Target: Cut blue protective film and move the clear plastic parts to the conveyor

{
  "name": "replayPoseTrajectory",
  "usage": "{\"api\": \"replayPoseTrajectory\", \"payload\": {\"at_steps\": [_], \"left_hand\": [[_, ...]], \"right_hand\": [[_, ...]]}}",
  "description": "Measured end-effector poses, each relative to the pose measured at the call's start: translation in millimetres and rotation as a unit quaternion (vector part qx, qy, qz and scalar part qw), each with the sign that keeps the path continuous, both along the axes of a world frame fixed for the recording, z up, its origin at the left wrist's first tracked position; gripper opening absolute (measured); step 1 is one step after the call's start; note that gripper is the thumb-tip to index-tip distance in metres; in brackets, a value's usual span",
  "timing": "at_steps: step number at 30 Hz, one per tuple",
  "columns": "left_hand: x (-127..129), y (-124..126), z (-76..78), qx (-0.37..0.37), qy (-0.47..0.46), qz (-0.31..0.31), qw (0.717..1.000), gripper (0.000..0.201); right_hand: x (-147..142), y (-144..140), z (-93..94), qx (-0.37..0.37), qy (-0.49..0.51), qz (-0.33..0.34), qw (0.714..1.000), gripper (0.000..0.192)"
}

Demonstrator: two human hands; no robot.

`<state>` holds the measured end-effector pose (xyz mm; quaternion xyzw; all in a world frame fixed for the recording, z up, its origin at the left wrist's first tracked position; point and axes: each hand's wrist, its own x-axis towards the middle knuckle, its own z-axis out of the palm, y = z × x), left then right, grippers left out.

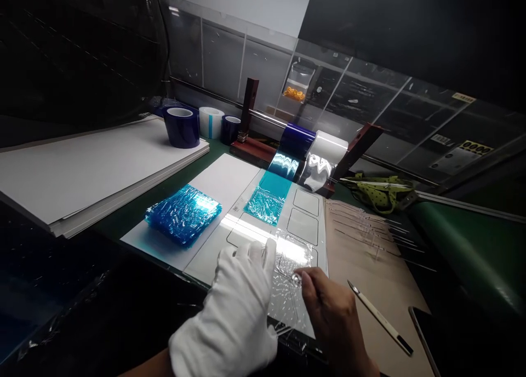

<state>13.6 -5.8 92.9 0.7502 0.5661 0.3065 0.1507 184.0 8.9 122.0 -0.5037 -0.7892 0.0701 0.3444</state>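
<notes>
At the lower centre of the frame, a piece of clear film (287,297) is laid over a white board (209,259) marked with rounded outlines. Between the two hands the film is spread, its long axis seemingly run up and down the frame, though its edges are hard to make out. From the right, it is reached by the bare right hand (332,311); a glossy curl of it appears to be pinched between thumb and forefinger, the other fingers being folded in. From the left, it is flanked by the gloved left hand (244,300), which is set palm down with fingers stretched up the frame; whether anything is gripped beneath it cannot be told. Both hands are placed close to the film, the right fingertips being nearer its middle. Above the glove, a blue film strip (265,204) is stuck to the board, and at centre left a blue stack (184,215) is rested on white card. At lower right, a pen-shaped tool (380,318) is left beside the right hand.
</notes>
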Motion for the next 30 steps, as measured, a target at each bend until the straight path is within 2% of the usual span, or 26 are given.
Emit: {"api": "replayPoseTrajectory", "payload": {"at_steps": [2, 5, 8, 10, 11, 12, 13, 15, 16, 17, 19, 21, 23, 24, 26, 28, 30], "left_hand": [[-6, 1, -0.8, 0.013, -0.006, -0.029, 0.999, 0.097], [-5, 4, -14.6, 0.026, -0.081, -0.088, 0.992, 0.112], [10, 6, -32.7, 0.053, -0.178, -0.115, 0.976, 0.118], [19, 8, -39.7, 0.066, -0.196, -0.112, 0.972, 0.122], [22, 8, -40.6, 0.07, -0.189, -0.108, 0.974, 0.124], [24, 8, -39.4, 0.072, -0.17, -0.099, 0.978, 0.124], [25, 8, -36.0, 0.077, -0.137, -0.087, 0.984, 0.121], [24, 7, -22.4, 0.085, -0.033, -0.054, 0.994, 0.113], [24, 6, -12.9, 0.08, 0.031, -0.033, 0.996, 0.109], [24, 5, -2.4, 0.064, 0.097, -0.018, 0.993, 0.105], [24, 3, 17.0, 0.01, 0.206, 0.003, 0.979, 0.102], [22, 0, 27.5, -0.024, 0.26, 0.002, 0.965, 0.102], [17, -1, 24.8, -0.006, 0.254, -0.008, 0.967, 0.107], [12, -1, 19.4, 0.014, 0.23, -0.021, 0.973, 0.11], [1, 1, 5.3, 0.037, 0.166, -0.07, 0.983, 0.114], [-10, 4, -6.2, 0.023, 0.117, -0.13, 0.984, 0.113], [-18, 7, -10.7, -0.001, 0.101, -0.17, 0.98, 0.109]], "right_hand": [[5, -2, 2.0, -0.118, 0.133, 0.009, 0.984, 0.029], [6, -4, -0.3, -0.285, 0.309, 0.025, 0.907, 0.034], [6, -4, -5.5, -0.365, 0.405, 0.055, 0.836, 0.036], [9, -3, -6.8, -0.384, 0.424, 0.075, 0.817, 0.037], [12, -2, -6.3, -0.384, 0.416, 0.077, 0.82, 0.038], [14, -2, -5.3, -0.372, 0.395, 0.069, 0.837, 0.039], [16, -2, -4.1, -0.343, 0.357, 0.05, 0.867, 0.039], [17, -2, -2.8, -0.228, 0.23, -0.004, 0.946, 0.036], [15, -3, -3.3, -0.15, 0.146, -0.031, 0.977, 0.033], [11, -4, -4.7, -0.072, 0.06, -0.052, 0.994, 0.032], [2, -5, -9.5, 0.045, -0.08, -0.068, 0.993, 0.033], [-6, -7, -14.2, 0.097, -0.136, -0.074, 0.983, 0.036], [-7, -9, -15.8, 0.083, -0.11, -0.073, 0.988, 0.036], [-5, -10, -15.1, 0.045, -0.074, -0.068, 0.994, 0.035], [4, -12, -11.0, -0.077, 0.011, -0.043, 0.996, 0.035], [13, -14, -5.1, -0.21, 0.072, 0.0, 0.975, 0.038], [22, -15, 0.5, -0.289, 0.086, 0.038, 0.953, 0.039]]}}
